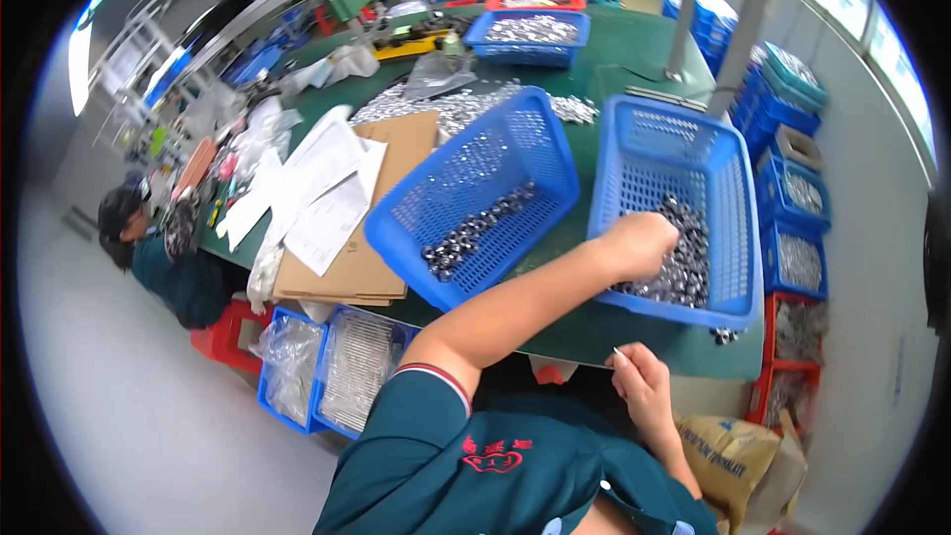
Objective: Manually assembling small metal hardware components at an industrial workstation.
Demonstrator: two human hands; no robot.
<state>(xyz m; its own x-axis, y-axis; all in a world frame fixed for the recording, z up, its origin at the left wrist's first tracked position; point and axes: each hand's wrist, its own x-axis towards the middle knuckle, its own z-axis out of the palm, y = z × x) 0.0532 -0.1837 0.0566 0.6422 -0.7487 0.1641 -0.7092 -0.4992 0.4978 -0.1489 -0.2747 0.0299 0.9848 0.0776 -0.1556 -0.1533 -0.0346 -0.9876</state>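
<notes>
A blue perforated plastic basket (735, 228) on the right holds many small, shiny, dark metal parts (686, 258). My left hand (639, 246) reaches across into it, fingers curled down at the parts; what they grip is hidden. At the table's front edge, below this basket, my right hand (644, 388) is closed in a pinch. A tiny pale bit shows at its fingertips, too small to name. To the left, a second blue basket (396, 223) sits at an angle, with similar metal parts (466, 241) gathered along its lower side.
Papers (322, 223) lie on cardboard (347, 272) at left. Silvery parts (475, 109) spread behind the baskets, near another filled blue basket (525, 52). A few parts (724, 336) sit by the right front corner. Stacked crates (792, 198) stand at right; a co-worker (163, 258) is at far left.
</notes>
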